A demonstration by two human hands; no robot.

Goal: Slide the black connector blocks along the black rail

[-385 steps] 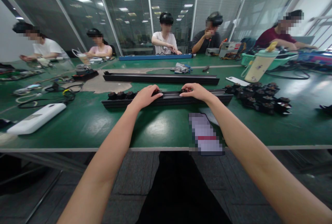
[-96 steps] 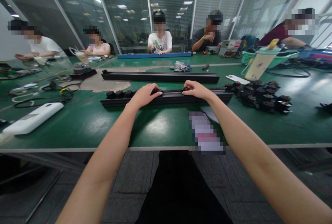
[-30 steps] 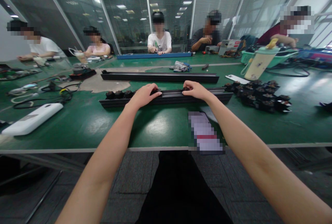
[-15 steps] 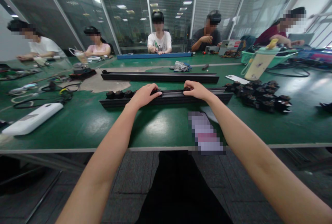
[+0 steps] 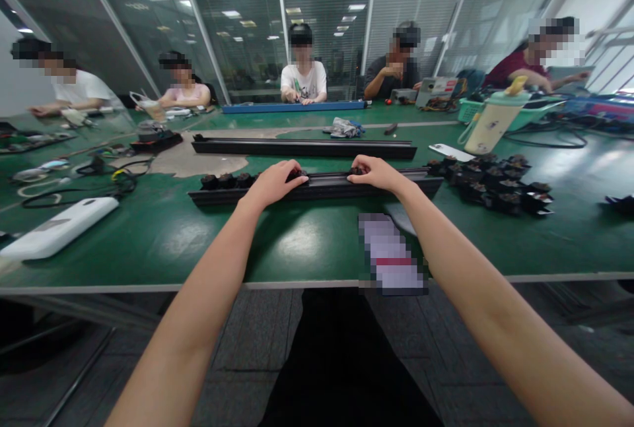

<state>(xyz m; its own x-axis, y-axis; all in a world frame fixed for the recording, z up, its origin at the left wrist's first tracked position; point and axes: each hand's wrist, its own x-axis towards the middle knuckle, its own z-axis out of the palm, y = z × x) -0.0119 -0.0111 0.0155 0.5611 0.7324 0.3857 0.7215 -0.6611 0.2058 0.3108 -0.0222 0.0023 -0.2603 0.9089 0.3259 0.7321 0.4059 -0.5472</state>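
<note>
A long black channel rail (image 5: 327,191) lies crosswise on the green table in front of me. Several small black parts (image 5: 226,180) sit in a row along its left end. My left hand (image 5: 277,179) is closed round a black part at the rail, right of that row; fingers hide most of it. Farther right, my right hand (image 5: 372,171) pinches another small black part (image 5: 355,171) over the rail's channel. Between the hands a stretch of bare channel shows. A pile of similar black parts (image 5: 495,183) lies beyond the rail's right end.
A second black rail (image 5: 304,148) lies parallel behind. A phone (image 5: 391,252) rests near the front edge, a white power bank-like block (image 5: 62,228) at left. Cables (image 5: 106,179), gloves (image 5: 344,127), a cup (image 5: 495,120) and a white phone (image 5: 450,152) surround. Several people sit opposite.
Both hands stay almost where they were at the rail. The whole view has shifted very slightly; no part has visibly been let go or taken up.
</note>
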